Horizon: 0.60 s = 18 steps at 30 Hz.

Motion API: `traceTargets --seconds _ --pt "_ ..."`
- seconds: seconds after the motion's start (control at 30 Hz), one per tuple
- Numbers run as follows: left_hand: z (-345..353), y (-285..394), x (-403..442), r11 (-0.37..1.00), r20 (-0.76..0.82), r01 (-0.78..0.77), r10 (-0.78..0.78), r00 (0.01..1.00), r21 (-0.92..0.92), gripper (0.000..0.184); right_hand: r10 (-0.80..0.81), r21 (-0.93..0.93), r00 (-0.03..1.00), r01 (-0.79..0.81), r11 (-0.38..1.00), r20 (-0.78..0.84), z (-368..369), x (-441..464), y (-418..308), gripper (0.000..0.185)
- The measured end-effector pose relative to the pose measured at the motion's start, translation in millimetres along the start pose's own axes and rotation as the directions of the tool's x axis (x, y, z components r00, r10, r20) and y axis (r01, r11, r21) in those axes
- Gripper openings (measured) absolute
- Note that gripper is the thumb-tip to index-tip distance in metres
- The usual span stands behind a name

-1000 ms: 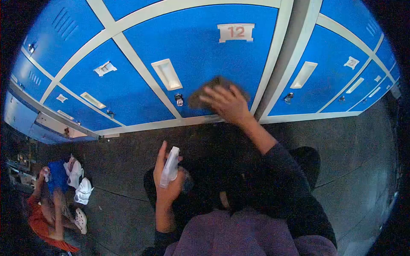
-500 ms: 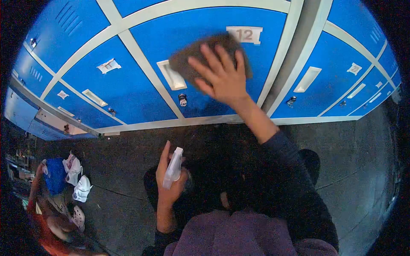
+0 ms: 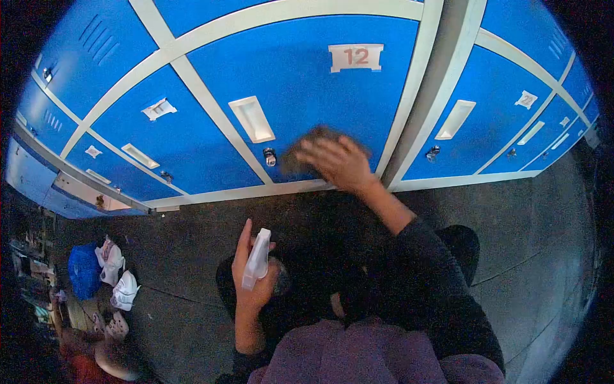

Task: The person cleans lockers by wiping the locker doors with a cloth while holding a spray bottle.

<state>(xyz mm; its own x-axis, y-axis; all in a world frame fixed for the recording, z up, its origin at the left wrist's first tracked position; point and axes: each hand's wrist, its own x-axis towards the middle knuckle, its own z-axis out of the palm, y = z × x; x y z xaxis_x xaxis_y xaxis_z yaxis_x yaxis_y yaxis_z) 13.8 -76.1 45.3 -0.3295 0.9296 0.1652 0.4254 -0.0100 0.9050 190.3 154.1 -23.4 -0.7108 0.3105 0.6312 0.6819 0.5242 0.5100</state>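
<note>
My right hand presses a dark brown-grey cloth against the lower part of the blue locker door labelled 12. Motion smears the cloth and fingers a little. Just left of the cloth are the door's metal lock and, higher up, its white recessed handle. Low in front of my body, my left hand is closed around a spray bottle with a whitish trigger head. Its index finger points upward, and the dark bottle body is mostly hidden by the hand.
More blue lockers with numbered labels stand to the left and right. On the dark floor at left lie a blue bag and white bags. Another person is partly visible at lower left.
My right hand has slid the cloth down the door, from beside the number label to near the bottom edge. My left hand stays almost still. The other person at lower left has shifted.
</note>
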Motion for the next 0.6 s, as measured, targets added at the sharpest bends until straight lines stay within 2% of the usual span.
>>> traceTargets --seconds 0.07,0.13,0.2,0.3,0.33,0.43,0.53,0.6 --pt "-3 1 0 0.999 0.013 -0.033 0.033 0.999 0.041 0.074 0.21 0.185 0.964 -0.18 0.966 -0.16 -38 50 32 0.05" --pt "-5 2 0 0.997 0.012 -0.055 0.055 0.998 0.058 0.073 0.336 0.167 0.9 -0.299 0.94 -0.277 -77 95 67 0.053" --pt "-4 2 0 0.997 0.0 -0.061 0.061 0.998 0.05 0.073 0.379 0.094 0.799 -0.382 0.92 -0.467 -96 127 98 0.055" --pt "-3 -2 0 1.0 -0.004 -0.014 0.014 1.0 -0.001 0.073 0.471 0.119 0.753 -0.473 0.873 -0.46 -122 145 114 0.047" --pt "-3 0 0 1.0 -0.007 -0.014 0.014 1.0 0.005 0.073 0.477 0.077 0.783 -0.49 0.868 -0.399 -114 143 111 0.052" --pt "-2 7 0 0.999 -0.011 -0.027 0.027 1.0 0.03 0.073 0.461 0.166 0.748 -0.439 0.883 -0.478 -82 117 93 0.047" --pt "-3 4 1 0.999 0.0 -0.04 0.04 0.999 0.028 0.073 0.466 0.123 0.808 -0.454 0.882 -0.36 -44 61 56 0.045" --pt "-2 -1 -1 1.0 0.0 -0.014 0.014 1.0 -0.026 0.073 0.496 0.144 0.851 -0.476 0.868 -0.173 -12 6 24 0.045"
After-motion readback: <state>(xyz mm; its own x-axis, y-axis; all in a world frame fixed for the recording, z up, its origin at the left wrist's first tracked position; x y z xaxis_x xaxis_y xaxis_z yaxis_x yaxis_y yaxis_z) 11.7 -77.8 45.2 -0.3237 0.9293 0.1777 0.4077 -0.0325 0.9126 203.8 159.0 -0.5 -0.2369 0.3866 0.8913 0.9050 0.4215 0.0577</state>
